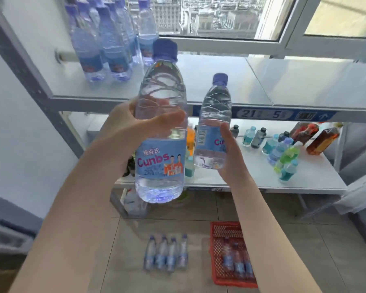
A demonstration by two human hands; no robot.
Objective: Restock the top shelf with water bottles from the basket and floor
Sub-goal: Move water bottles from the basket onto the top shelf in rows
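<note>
My left hand [133, 125] grips a clear water bottle [162, 157] with a blue cap and blue label, upright and close to the camera. My right hand [230, 157] holds a second, same kind of bottle [215, 115] upright, just right of the first. Both bottles are raised in front of the top shelf [220, 81] edge. Several water bottles [106, 43] stand at the shelf's left end. On the floor below stands a row of several bottles [167, 254], and beside it a red basket [220, 229] holds more bottles.
The lower shelf [251, 172] carries small green, teal and dark bottles and two brown drink bottles [313, 138]. A grey shelf post [25, 66] rises at the left. A window [209, 15] lies behind the top shelf.
</note>
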